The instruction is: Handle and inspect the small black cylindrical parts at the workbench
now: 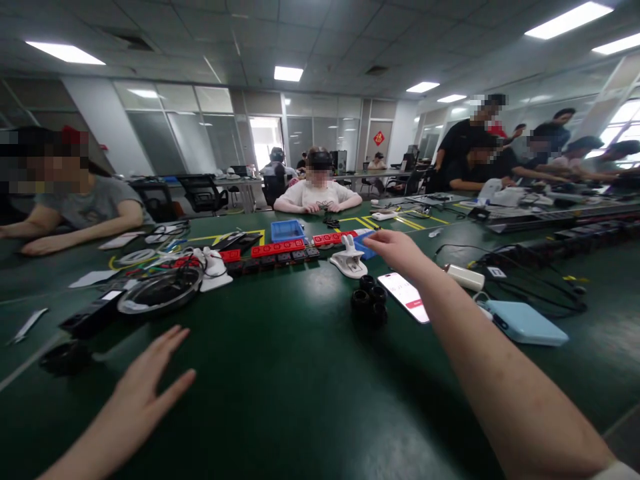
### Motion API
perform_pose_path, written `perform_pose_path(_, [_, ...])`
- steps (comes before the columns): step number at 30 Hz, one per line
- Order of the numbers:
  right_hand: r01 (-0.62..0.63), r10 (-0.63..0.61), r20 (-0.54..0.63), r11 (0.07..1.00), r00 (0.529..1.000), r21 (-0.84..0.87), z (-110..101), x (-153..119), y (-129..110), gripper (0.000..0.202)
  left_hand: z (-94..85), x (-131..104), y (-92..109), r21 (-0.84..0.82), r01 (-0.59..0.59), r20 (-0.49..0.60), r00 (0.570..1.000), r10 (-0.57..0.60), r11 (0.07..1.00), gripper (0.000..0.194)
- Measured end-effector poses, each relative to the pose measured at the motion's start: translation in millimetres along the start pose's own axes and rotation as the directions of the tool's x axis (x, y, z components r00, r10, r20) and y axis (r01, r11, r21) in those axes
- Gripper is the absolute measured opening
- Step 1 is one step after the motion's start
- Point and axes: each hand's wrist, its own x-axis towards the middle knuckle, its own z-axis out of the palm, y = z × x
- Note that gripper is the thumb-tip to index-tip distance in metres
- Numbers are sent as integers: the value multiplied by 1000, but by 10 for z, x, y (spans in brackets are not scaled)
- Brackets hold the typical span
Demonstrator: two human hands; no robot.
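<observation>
Over the dark green table [280,373], my left hand [150,383] is open at the lower left, thumb and fingers apart, holding nothing. My right hand [397,250] reaches forward, its fingers closed at the edge of a small blue tray [364,248]. Just left of that tray stands a white clip stand [349,259]. Black round parts [369,303] sit in a cluster below the right hand. A phone [404,293] with a lit screen lies beside them, partly hidden by my forearm. Nearest my left hand are a black ring-shaped part [65,358] and a black box [95,313].
Red and black socket blocks [277,249] form a row before another blue tray [287,231]. Cables and a round clear-rimmed dish [163,291] lie left. A light blue case [527,322] and a cream cylinder [465,277] lie right. People sit around the table.
</observation>
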Motion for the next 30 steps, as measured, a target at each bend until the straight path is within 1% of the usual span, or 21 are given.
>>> perform_pose_path(1, [-52,54,44,998,998,-48,14,85,162,35,150,-62,127,-25,-46,92,995,48,999,52])
perform_pose_path(2, [-89,98,95,991,991,-96,58,154,306,32,276,-131,237,-38,-101,135,985,105,994,52])
perform_pose_path(3, [-114,134,141,983,981,-143,122,206,426,31,375,-198,324,-38,-143,158,976,147,989,54])
perform_pose_path(5, [-137,182,192,964,964,-227,272,272,591,37,486,-303,426,-45,-197,174,964,202,979,57])
perform_pose_path(6, [-137,195,212,956,958,-261,344,292,635,41,506,-334,445,-51,-192,164,966,198,980,58])
perform_pose_path(8, [-111,195,255,944,947,-309,458,321,663,44,502,-360,448,-66,-132,131,982,140,989,55])
perform_pose_path(10, [-65,179,312,937,933,-342,530,352,636,39,473,-357,440,-88,-76,107,991,85,993,53])
perform_pose_path(13, [14,148,393,924,907,-382,588,426,547,27,428,-337,451,-113,-52,121,990,66,992,54])
perform_pose_path(15, [67,125,433,913,893,-402,635,498,455,23,402,-321,471,-125,-56,151,986,75,991,55])
perform_pose_path(17, [127,87,465,904,881,-408,713,568,313,22,380,-309,494,-145,-65,176,980,91,987,56])
perform_pose_path(19, [195,29,500,900,866,-390,822,601,101,22,368,-309,523,-168,-54,196,977,87,984,57])
perform_pose_path(22, [317,-105,562,902,821,-294,1004,511,-322,25,373,-333,552,-202,31,182,983,7,979,55])
perform_pose_path(24, [402,-217,602,896,768,-190,1109,352,-623,29,392,-348,530,-226,83,153,987,-49,971,52])
perform_pose_path(25, [441,-272,624,888,732,-130,1150,248,-764,33,405,-352,503,-234,85,146,988,-51,968,52])
perform_pose_path(27, [498,-368,664,867,652,-9,1205,8,-1002,42,440,-350,431,-246,9,139,990,26,969,53])
perform_pose_path(29, [528,-442,679,844,586,94,1218,-243,-1161,58,484,-354,362,-251,-78,99,989,106,965,59])
perform_pose_path(30, [546,-507,678,818,532,184,1212,-360,-1204,65,507,-363,338,-252,-97,76,990,120,963,63])
